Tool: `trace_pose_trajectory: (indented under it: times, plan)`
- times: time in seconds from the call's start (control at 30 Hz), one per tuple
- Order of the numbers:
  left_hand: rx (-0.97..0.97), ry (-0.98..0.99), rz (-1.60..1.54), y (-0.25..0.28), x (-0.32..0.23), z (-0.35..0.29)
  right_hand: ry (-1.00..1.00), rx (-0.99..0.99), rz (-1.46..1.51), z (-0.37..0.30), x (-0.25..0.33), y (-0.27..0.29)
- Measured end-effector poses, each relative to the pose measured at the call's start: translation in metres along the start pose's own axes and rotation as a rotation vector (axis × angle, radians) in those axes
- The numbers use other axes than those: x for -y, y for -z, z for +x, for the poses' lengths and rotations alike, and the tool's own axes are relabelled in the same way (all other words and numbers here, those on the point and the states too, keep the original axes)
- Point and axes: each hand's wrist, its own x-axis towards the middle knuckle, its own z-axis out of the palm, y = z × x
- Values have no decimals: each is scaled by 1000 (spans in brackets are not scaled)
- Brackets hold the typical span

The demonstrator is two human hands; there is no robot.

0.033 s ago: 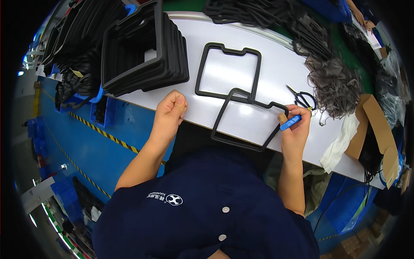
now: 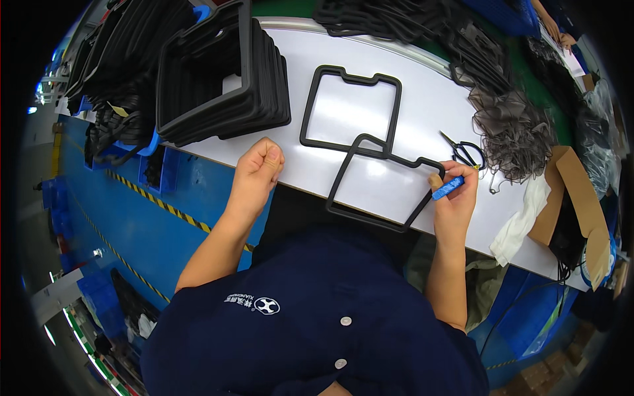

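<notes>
My right hand (image 2: pixel 456 198) is closed on the corner of a black rubber-like frame gasket (image 2: pixel 339 178) and on a short blue-wrapped stick (image 2: pixel 448 188). Something tan covers the thumb tip. The held gasket tilts over the table's front edge, its upper corner overlapping a second black frame gasket (image 2: pixel 306 109) that lies on the white table. My left hand (image 2: pixel 259 168) is a closed fist at the table edge, apart from both gaskets. Whatever its fingers may hold is hidden.
Stacked black frames (image 2: pixel 264 99) stand left on the white table (image 2: pixel 429 99). Black-handled snips (image 2: pixel 465 152), a heap of dark trimmings (image 2: pixel 512 135), a white cloth (image 2: pixel 522 221) and an open cardboard box (image 2: pixel 581 204) are on the right. More black gaskets (image 2: pixel 383 20) lie at the back.
</notes>
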Motion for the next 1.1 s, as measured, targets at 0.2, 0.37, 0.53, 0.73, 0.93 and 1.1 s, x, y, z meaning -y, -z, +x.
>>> trace_pose_trajectory:
  times: [0.2, 0.37, 0.53, 0.73, 0.93, 1.1]
  plan:
    - [390, 207, 424, 14, 15, -25, -36, -26, -117, 8, 3, 3]
    - [-14, 40, 545, 70, 181, -58, 119, -133, -341, 5, -2, 9]
    - [-13, 1275, -93, 107, 229, -115, 90, -190, -345, 0, -9, 28]
    - [172, 388, 1356, 151, 241, -108, -34, -169, -321, -4, 11, 27]
    - [78, -688, 829, 38, 55, -51, -187, 20, -602, -28, 38, 3]
    - [125, -556, 788, -43, 2, -26, -51, 100, -733, -35, 27, -10]
